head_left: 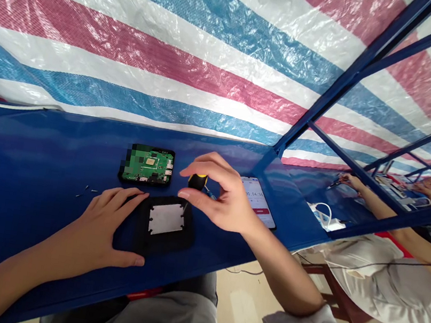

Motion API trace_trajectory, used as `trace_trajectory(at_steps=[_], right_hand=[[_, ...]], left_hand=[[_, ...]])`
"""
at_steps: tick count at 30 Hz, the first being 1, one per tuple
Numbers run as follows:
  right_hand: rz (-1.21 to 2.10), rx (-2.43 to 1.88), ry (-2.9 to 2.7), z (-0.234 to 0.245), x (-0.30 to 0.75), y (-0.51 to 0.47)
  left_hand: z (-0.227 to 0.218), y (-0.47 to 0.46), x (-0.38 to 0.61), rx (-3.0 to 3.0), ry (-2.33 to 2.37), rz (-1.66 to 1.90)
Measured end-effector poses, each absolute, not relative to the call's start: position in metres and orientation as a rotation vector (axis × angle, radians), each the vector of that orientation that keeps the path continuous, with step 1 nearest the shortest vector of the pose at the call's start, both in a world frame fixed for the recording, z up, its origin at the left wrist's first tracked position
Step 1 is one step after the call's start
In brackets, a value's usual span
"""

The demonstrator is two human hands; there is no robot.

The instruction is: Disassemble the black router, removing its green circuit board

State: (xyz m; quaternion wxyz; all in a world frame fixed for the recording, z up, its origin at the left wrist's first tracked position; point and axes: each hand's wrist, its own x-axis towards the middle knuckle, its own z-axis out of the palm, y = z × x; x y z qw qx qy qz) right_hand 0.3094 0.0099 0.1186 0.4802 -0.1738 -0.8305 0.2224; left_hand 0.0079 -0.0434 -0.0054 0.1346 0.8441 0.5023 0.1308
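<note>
A black plastic cover [190,236] with a silver metal plate [166,219] set in it lies on the blue table. My left hand [108,226] rests flat at its left side, fingers and thumb stretched apart, the fingertips by the cover's upper left edge. Between thumb and fingers, my right hand [221,192] grips a short screwdriver [197,182] with a black and yellow handle. Its thin shaft points down at the plate's upper right corner; whether the tip sits in a screw is too small to tell. Behind the cover is a green circuit board [150,165] in a black case.
Several small screws [87,187] lie left of the circuit board. A phone [258,200] showing a timer lies right of my right hand. Blue metal frame bars [329,103] rise at the right. Beyond them, a co-worker's arm [378,207] reaches over the table near a white cable [325,210].
</note>
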Motion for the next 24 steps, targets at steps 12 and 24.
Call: trace_trajectory(at_steps=[12, 24], right_hand=[[0.595, -0.469, -2.02, 0.1176, 0.3088, 0.0106], [0.498, -0.48, -2.037, 0.122, 0.3096, 0.0135]], left_hand=[[-0.0037, -0.0444, 0.0089, 2.417, 1.458, 0.432], [-0.0029, -0.0452, 0.0102, 2.414, 1.479, 0.421]])
